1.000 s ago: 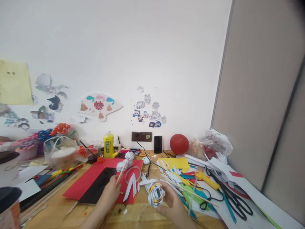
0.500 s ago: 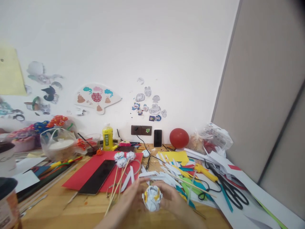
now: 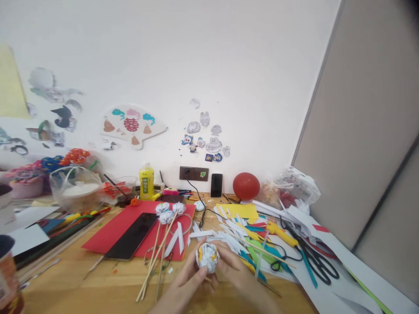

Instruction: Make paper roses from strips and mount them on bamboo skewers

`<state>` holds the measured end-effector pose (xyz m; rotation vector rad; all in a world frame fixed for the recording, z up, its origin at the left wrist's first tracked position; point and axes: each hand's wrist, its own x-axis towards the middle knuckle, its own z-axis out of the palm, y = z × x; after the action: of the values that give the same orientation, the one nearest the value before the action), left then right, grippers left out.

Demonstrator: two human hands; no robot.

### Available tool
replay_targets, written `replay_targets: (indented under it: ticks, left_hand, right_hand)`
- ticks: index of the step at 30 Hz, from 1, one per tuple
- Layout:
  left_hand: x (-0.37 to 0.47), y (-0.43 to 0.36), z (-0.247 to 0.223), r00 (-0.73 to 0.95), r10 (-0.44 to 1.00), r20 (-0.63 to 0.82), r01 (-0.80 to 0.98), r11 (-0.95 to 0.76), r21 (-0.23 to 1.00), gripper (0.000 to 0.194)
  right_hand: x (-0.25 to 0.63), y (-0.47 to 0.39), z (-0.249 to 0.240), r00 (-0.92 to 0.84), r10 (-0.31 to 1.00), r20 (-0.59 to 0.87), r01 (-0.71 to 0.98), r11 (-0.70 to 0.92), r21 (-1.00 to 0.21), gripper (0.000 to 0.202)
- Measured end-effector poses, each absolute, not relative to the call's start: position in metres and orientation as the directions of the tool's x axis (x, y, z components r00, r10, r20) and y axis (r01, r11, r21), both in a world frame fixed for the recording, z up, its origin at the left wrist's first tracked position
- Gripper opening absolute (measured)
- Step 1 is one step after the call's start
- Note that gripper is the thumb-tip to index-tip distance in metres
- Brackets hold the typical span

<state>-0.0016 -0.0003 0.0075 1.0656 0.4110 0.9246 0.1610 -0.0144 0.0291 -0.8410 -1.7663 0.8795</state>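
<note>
This looks like a craft corner in a room. Big black scissors (image 3: 309,253), a yellow glue gun (image 3: 284,236) and thin strips of white paper (image 3: 206,234) lie on a light brown wooden table (image 3: 108,288). Little paper animal pictures (image 3: 214,145) and a white fan shape with red writing (image 3: 131,125) are stuck on the plain white wall (image 3: 212,56) behind.

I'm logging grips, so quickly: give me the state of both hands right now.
Left hand: closed, holding the white-and-yellow paper ball, thumb on its near side.
Right hand: closed, holding the same ball from its right side.
</note>
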Motion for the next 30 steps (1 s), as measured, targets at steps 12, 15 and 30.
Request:
replay_targets:
  ticks: [12,15,30]
  left_hand:
    - [-0.005,0.006,0.006,0.301,0.9,0.317,-0.197,-0.266,0.944,0.047]
    - [-0.009,0.004,0.006,0.314,0.893,0.323,-0.022,-0.333,0.943,0.047]
    - [-0.01,-0.003,0.005,0.315,0.867,0.387,0.233,-0.466,0.853,0.041]
  right_hand:
    - [0.15,-0.022,0.024,-0.054,0.651,0.757,0.443,0.695,-0.566,0.01]
    - [0.147,-0.028,0.032,-0.087,0.635,0.767,0.517,0.687,-0.51,0.009]
    - [0.146,-0.032,0.034,-0.258,0.55,0.794,0.732,0.648,-0.211,0.01]
